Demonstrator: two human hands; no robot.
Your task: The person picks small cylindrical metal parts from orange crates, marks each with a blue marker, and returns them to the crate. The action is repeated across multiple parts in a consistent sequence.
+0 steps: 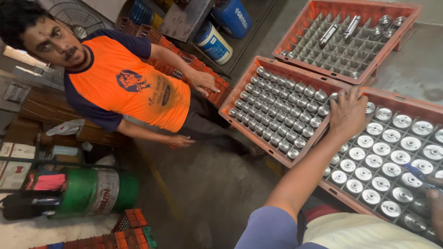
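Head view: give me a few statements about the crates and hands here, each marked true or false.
1. The left hand rests on the edge of the near crate of round metal parts. True.
2. The far crate is full. False: most of its cells are empty, with a few metal pieces along one side.
3. The right hand is only partly in frame, at the right edge. True.
4. The green drum stands upright. False: it lies on its side.
5. A co-worker's hand touches the middle crate. False: it rests on a stack behind it.
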